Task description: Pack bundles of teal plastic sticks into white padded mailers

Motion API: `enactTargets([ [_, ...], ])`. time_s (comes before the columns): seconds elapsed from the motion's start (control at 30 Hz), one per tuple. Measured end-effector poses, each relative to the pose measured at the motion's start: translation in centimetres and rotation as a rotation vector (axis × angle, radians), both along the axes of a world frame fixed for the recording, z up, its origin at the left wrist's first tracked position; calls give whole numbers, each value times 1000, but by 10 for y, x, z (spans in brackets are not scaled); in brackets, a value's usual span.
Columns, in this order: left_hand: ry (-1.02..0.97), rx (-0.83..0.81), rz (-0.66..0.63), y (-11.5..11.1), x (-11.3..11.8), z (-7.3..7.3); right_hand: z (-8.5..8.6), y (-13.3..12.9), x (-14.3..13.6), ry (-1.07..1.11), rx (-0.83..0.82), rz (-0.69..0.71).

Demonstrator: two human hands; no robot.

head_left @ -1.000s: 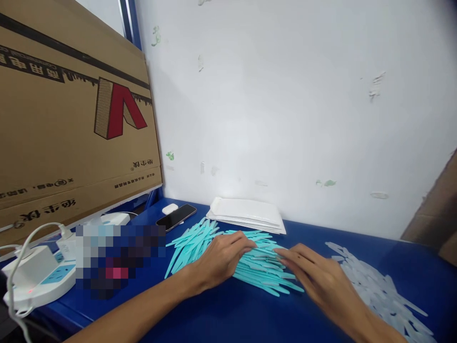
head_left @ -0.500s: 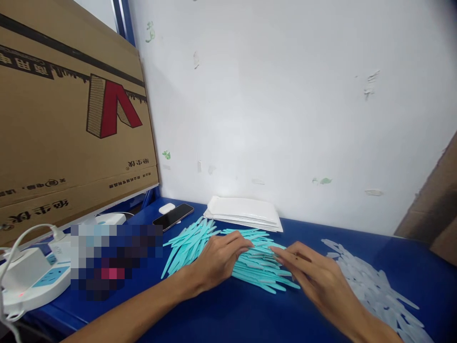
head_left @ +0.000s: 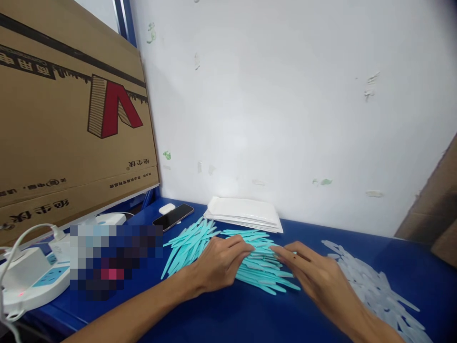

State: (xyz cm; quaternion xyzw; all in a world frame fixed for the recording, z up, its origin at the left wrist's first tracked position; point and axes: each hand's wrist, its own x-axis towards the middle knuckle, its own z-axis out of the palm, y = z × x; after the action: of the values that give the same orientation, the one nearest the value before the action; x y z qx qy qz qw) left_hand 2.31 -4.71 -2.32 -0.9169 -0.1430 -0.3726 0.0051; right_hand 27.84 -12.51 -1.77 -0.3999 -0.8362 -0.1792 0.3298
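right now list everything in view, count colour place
turquoise sticks: many, two piles, centre
pale sticks: many, whitish, right
packets: several, white, at wall
phone: one, black, back left
case: one, white, by phone
power strip: at least one, white, left
plugs: two, white, on strip
cables: some, white, left
cardboard box: one, brown, left
cardboard: one, brown, far right
post: one, blue, back left
table: one, blue, below
wall: one, white, behind
pixelated patch: contents unclear, left
left hand: one, over sticks
right hand: one, by sticks
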Motion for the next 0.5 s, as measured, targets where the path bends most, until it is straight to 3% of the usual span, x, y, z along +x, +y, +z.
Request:
enactTargets([
  [0.5, -52, 10, -4, 0, 0, 4, -5, -4, -9, 82, -42, 44],
])
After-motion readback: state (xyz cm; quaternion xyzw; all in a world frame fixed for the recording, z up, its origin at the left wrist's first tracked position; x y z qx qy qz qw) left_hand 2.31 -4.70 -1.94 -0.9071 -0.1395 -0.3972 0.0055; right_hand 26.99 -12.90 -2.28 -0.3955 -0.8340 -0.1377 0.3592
